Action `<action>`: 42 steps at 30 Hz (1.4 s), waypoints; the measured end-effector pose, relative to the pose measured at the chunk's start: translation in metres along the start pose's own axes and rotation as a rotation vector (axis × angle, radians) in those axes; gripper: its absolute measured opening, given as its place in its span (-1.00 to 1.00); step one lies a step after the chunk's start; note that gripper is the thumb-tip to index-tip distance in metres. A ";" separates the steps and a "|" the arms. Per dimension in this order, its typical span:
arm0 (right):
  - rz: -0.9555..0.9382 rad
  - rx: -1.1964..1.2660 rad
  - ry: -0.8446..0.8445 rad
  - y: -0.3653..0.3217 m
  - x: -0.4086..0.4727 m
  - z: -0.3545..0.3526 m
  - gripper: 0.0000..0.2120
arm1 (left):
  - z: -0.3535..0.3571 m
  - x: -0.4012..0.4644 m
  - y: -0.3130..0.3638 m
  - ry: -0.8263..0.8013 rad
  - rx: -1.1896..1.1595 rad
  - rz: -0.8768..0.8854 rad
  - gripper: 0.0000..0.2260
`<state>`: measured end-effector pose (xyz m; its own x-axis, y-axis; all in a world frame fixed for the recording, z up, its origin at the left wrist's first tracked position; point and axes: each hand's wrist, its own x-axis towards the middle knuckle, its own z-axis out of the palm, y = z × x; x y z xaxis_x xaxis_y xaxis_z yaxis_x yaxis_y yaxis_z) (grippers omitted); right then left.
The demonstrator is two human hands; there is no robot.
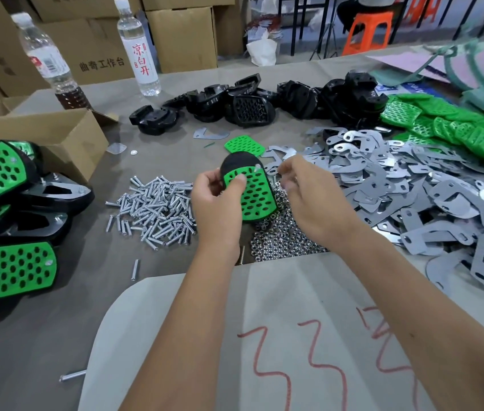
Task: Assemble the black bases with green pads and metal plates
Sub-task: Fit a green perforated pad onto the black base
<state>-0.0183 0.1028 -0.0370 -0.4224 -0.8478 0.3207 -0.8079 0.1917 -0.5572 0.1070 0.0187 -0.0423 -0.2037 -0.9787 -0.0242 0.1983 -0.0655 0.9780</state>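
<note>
my left hand [220, 194] grips the black base [234, 164] with its green pad [252, 194] above the surface's middle, steadying it so my right hand [308, 191], fingers pinched, can seat a screw [257, 167].

Green pad [254, 194] dotted with dark oval holes on a black base [234, 163] — silver screws [155, 209], grey plates [430, 185], orange stool [368, 31].

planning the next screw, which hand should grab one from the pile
Right. The left hand grips the black base with green pad, thumb pressing the pad. The right hand seems free at the pad's top corner, though the screw pile lies leftward.
</note>
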 end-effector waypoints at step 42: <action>0.188 0.555 0.008 -0.020 -0.010 0.007 -0.81 | -0.003 -0.002 0.003 -0.013 0.010 0.319 -0.78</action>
<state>0.0048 0.1043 -0.0349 -0.5422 -0.8203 0.1822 -0.3837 0.0488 -0.9222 0.1113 0.0202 -0.0397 -0.1447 -0.9470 0.2868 0.2448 0.2466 0.9377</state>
